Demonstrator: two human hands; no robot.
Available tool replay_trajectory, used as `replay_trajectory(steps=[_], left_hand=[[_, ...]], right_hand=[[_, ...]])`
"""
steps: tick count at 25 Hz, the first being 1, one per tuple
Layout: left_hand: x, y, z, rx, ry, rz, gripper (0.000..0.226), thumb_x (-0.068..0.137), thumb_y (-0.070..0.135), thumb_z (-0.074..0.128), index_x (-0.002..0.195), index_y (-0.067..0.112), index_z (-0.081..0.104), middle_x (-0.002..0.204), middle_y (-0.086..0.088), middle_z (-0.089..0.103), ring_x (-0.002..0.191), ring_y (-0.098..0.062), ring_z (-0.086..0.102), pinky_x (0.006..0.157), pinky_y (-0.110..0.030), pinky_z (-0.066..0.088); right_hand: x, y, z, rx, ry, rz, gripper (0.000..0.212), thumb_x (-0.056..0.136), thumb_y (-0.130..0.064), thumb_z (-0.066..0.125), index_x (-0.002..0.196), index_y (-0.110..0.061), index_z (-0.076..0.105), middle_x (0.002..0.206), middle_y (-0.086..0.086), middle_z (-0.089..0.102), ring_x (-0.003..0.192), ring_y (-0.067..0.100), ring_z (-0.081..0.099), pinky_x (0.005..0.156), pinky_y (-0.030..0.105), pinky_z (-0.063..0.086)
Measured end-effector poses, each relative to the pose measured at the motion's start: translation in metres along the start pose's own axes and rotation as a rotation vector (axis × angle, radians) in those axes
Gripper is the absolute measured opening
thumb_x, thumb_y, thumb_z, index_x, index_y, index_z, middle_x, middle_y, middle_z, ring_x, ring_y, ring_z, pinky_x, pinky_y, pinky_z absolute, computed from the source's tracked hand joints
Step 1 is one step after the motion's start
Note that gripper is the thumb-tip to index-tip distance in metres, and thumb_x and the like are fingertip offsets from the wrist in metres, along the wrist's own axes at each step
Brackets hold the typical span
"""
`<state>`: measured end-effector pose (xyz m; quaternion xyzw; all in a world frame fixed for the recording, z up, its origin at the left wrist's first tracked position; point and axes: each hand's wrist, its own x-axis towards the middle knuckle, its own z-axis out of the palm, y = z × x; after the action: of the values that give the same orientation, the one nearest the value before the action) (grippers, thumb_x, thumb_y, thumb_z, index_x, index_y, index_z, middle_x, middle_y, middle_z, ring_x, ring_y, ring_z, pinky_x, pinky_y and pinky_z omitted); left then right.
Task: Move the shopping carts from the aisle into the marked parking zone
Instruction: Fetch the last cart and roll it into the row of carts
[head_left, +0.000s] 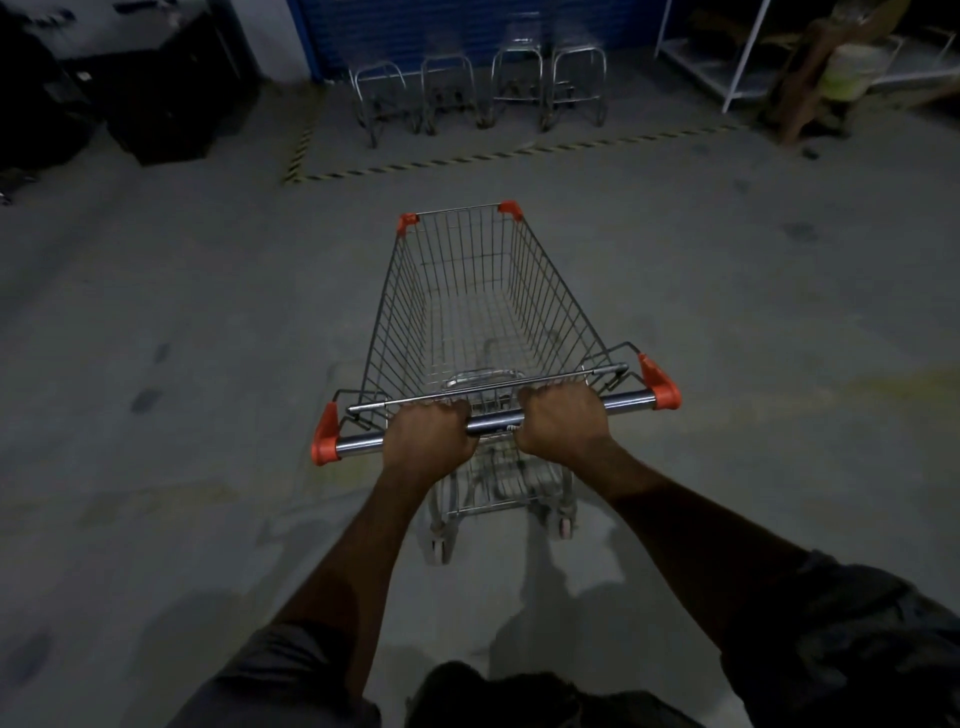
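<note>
Silver wire cart (483, 306) with orange corners; floor tape (415, 165) (black-yellow stripes); blue shutter (467, 26).

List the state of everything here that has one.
shopping cart: upright, basket empty, short of the striped line.
left hand: grips the cart handle.
right hand: grips the cart handle.
chrome frames: upright inside the striped line.
blue shutter: down.

— What stood on the concrete floor (156, 322)?
— A wire cart (397, 291) on its wheels at the centre. At twelve o'clock, striped tape (467, 157) edged a patch holding four metal frames (447, 96). Black boxes (156, 114) sat at ten o'clock, a white rack (748, 52) at one.
</note>
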<state>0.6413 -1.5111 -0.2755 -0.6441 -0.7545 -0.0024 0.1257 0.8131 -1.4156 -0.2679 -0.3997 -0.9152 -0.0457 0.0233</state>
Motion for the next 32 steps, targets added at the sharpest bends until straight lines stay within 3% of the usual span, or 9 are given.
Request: replay_trajectory(steps=[6,12,16,23,26,30,32], left_hand=[[0.119,-0.034,0.039,-0.008,0.073,0.036,0.029,0.065,0.043,0.081,0.078,0.020,0.071,0.052,-0.001,0.062,0.039,-0.024,0.058,0.043,-0.025,0.043],[0.250,-0.078,0.079,-0.033,0.139,0.088,0.025,0.072,0.043,0.078,0.078,0.020,0.071,0.053,0.001,0.062,0.039,-0.021,0.057,0.044,-0.025,0.044],[0.335,-0.099,0.100,-0.038,0.121,0.099,0.027,0.072,0.045,0.074,0.082,0.021,0.071,0.057,0.000,0.065,0.043,-0.022,0.060,0.046,-0.028,0.048],[0.491,-0.123,0.131,-0.074,0.052,0.103,0.029,0.072,0.047,0.074,0.081,0.020,0.070,0.058,-0.001,0.065,0.046,-0.026,0.062,0.048,-0.028,0.047],[0.551,-0.124,0.142,-0.074,0.029,0.078,0.030,0.070,0.047,0.073,0.081,0.019,0.071,0.057,-0.003,0.065,0.047,-0.028,0.063,0.048,-0.028,0.048],[0.629,-0.117,0.160,-0.103,0.045,0.057,0.030,0.064,0.044,0.080,0.073,0.018,0.069,0.053,-0.003,0.063,0.042,-0.027,0.061,0.046,-0.027,0.047],[0.671,-0.111,0.168,-0.121,0.053,0.052,0.031,0.062,0.046,0.081,0.071,0.019,0.069,0.053,-0.003,0.063,0.042,-0.026,0.061,0.044,-0.026,0.046]], right_hand=[[0.116,0.037,0.020,0.039,0.081,0.028,0.023,0.076,-0.035,0.064,0.089,-0.016,0.068,0.069,0.002,0.069,0.059,0.026,0.066,0.059,0.031,0.048],[0.243,0.074,0.042,0.019,0.137,0.066,0.025,0.069,-0.039,0.070,0.082,-0.018,0.067,0.057,-0.002,0.060,0.045,0.020,0.048,0.052,0.025,0.036],[0.323,0.100,0.053,-0.016,0.118,0.100,0.035,0.066,-0.051,0.076,0.081,-0.020,0.070,0.057,-0.002,0.063,0.046,0.020,0.058,0.051,0.025,0.042],[0.464,0.161,0.054,0.010,0.023,0.139,0.038,0.084,-0.052,0.057,0.104,-0.021,0.067,0.078,0.002,0.071,0.070,0.025,0.068,0.066,0.031,0.049],[0.517,0.195,0.066,0.014,0.052,0.132,0.037,0.082,-0.053,0.060,0.097,-0.021,0.069,0.070,0.001,0.069,0.061,0.024,0.066,0.059,0.028,0.042],[0.587,0.246,0.089,0.011,0.123,0.133,0.037,0.071,-0.055,0.073,0.077,-0.019,0.071,0.053,0.000,0.062,0.044,0.022,0.059,0.050,0.025,0.044],[0.622,0.274,0.096,0.046,0.124,0.136,0.035,0.071,-0.052,0.074,0.083,-0.020,0.071,0.061,0.000,0.066,0.051,0.022,0.062,0.053,0.026,0.050]])
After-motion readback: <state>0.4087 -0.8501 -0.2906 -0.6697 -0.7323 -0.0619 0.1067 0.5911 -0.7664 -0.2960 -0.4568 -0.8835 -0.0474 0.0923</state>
